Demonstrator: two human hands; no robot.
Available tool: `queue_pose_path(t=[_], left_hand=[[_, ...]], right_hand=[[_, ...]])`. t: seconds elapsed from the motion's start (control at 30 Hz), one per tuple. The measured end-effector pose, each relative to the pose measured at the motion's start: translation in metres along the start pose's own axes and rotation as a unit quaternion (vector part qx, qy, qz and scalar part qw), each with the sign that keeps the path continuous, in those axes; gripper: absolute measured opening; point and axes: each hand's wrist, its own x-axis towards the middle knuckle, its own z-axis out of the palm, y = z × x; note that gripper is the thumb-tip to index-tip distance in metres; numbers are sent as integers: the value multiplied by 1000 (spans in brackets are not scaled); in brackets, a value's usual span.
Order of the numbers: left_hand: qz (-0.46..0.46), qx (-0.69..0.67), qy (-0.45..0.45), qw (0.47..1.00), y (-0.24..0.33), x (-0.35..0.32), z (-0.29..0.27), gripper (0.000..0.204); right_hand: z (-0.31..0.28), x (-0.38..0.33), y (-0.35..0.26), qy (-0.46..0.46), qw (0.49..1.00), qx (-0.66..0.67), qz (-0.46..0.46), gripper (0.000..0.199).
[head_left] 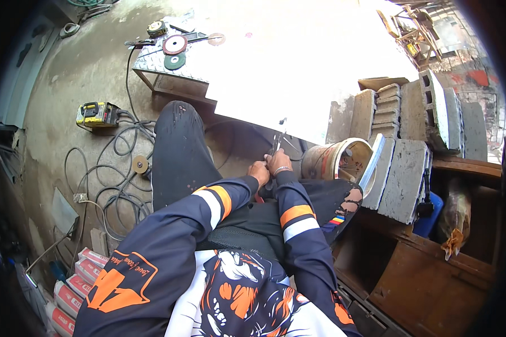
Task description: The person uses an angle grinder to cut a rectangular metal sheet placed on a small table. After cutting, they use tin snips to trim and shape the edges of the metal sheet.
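My left hand (258,172) and my right hand (279,162) are together between my knees, close to the bright tabletop's near edge. The fingers of both are closed. From the right hand a slim metal tool (276,145) points up toward that edge; its exact kind is too small to tell. What my left hand grips is hidden. Just below the hands show a dark grey part and a bit of red (258,197), perhaps handles. Right of my hands stands a dirty white bucket (320,162) with thin rods or wires inside.
On the table (253,84) lie grinding discs (175,45), a square and a tape measure (156,28). A yellow-black welding machine (97,114) and tangled cables (118,196) cover the left floor. Concrete blocks (406,174) stand at right; red-white bags (68,297) at lower left.
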Motion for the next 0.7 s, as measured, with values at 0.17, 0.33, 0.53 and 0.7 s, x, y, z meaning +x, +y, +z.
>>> queue_pose_path(t=[0.17, 0.33, 0.53, 0.7], left_hand=[[-2, 0, 3, 1000, 3, -3, -3, 26], [-13, -7, -2, 1000, 7, -7, -8, 26], [-53, -122, -69, 989, -4, -29, -15, 29], [-36, -140, -76, 986, 5, -2, -23, 31]], right_hand=[[2, 0, -2, -15, 999, -12, 28, 50], [0, 2, -2, -15, 999, -39, 11, 47], [-22, 6, -8, -4, 1000, 6, -16, 43], [-17, 14, 18, -37, 970, 238, 29, 29]])
